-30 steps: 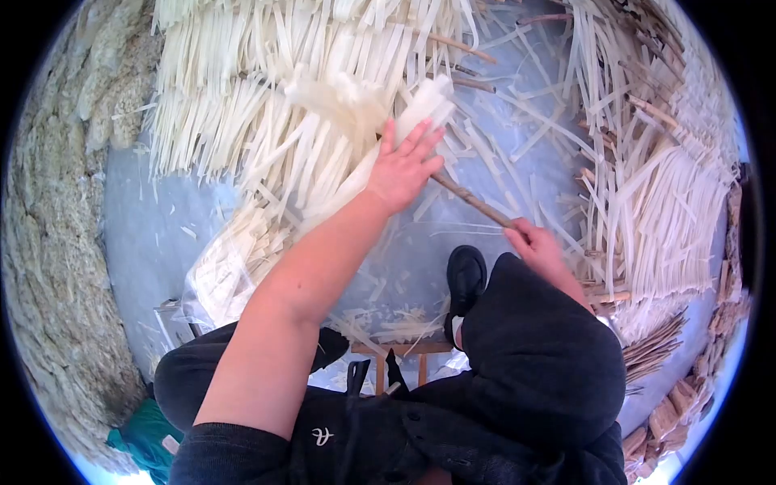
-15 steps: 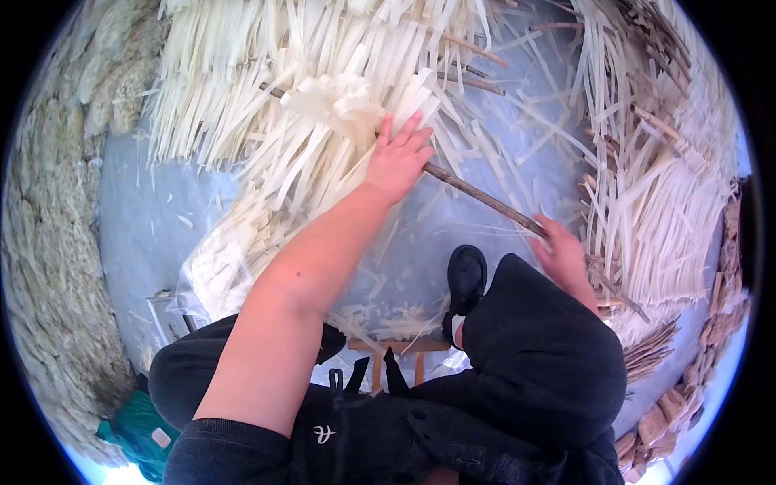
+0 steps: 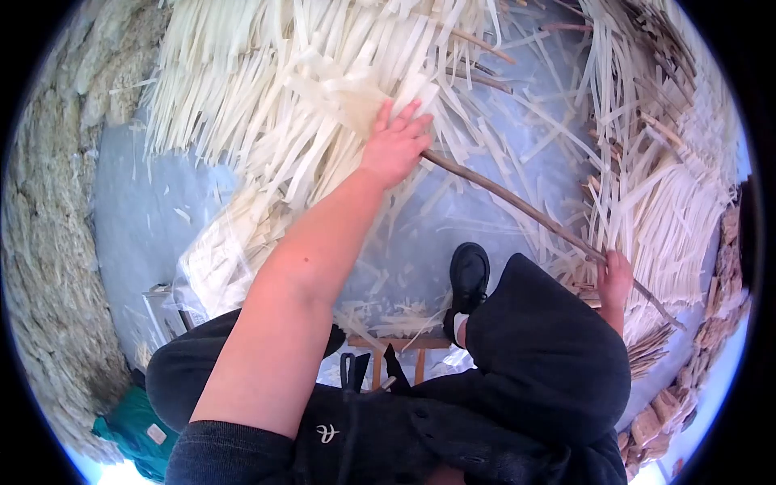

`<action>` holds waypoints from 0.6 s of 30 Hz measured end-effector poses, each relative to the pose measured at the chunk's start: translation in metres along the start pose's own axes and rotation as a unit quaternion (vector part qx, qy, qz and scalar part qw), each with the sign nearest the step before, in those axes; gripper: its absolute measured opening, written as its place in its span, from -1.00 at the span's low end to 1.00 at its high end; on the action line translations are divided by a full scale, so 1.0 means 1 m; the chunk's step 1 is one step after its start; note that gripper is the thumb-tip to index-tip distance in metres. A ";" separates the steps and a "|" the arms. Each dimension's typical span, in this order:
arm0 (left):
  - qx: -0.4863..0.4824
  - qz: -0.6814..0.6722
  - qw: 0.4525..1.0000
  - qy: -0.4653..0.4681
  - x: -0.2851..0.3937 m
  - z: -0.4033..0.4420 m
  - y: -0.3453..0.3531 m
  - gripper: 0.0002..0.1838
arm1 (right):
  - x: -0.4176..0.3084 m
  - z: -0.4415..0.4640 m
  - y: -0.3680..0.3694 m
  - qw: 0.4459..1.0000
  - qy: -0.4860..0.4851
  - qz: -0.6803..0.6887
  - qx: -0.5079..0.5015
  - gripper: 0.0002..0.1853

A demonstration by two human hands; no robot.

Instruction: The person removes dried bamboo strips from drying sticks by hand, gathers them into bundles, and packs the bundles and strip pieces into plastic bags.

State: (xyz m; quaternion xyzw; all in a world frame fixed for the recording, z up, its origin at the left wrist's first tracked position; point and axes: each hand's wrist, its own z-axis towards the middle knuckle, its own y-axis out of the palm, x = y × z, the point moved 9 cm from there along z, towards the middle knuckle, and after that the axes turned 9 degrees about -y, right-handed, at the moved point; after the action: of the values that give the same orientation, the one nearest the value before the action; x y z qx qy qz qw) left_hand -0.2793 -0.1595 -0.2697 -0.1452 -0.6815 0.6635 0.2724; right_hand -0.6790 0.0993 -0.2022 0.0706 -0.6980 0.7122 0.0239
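A long, thin brown stick (image 3: 517, 200) slants down to the right across the scene. My right hand (image 3: 616, 279) is closed around it towards its lower end, which sticks out past the fingers. The stick's upper end disappears beneath my left hand (image 3: 396, 147), whose fingers are spread over a bunch of pale, flat wood-like strips (image 3: 339, 93). Whether the left palm presses on the stick or only on the strips is hidden. More pale strips (image 3: 218, 105) hang in a thick layer beyond and left of that hand.
Another strip bundle (image 3: 663, 218) with sticks stands at the right. Cut stacked pieces (image 3: 651, 424) line the right edge, a rough fibrous mass (image 3: 56, 242) the left. A clear plastic bag (image 3: 214, 271) of strips lies left of my arm. Scraps litter the grey floor (image 3: 137, 210).
My right hand has moved right and slightly down, drawing the stick along with it. The stick's far tip, earlier visible beyond my left hand, no longer shows. My left hand has barely shifted.
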 end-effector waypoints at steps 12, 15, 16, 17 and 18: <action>-0.062 -0.036 0.995 -0.064 -0.032 -0.003 0.020 -0.63 | 0.136 -0.146 0.043 0.950 0.289 -0.112 -0.033 -0.78; -0.052 -0.076 0.994 -0.051 -0.015 -0.009 0.004 -0.50 | 0.145 -0.149 0.061 0.937 0.347 0.019 0.035 -0.66; -0.052 -0.097 0.993 -0.049 -0.006 -0.011 -0.002 -0.44 | 0.144 -0.147 0.065 0.934 0.347 0.054 0.071 -0.64; -0.051 -0.103 0.993 -0.042 0.005 -0.014 -0.006 -0.44 | 0.121 -0.125 0.051 0.916 0.394 0.051 0.051 -0.64; -0.041 -0.125 0.990 -0.056 0.010 -0.019 -0.013 -0.42 | 0.137 -0.135 0.070 0.926 0.344 0.064 0.143 -0.64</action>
State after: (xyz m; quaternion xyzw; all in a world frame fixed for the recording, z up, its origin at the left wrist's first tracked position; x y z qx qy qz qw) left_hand -0.2749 -0.1393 -0.2562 -0.0327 -0.7351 0.6031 0.3080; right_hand -0.8325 0.2238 -0.2549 -0.2204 -0.5411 0.7848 0.2066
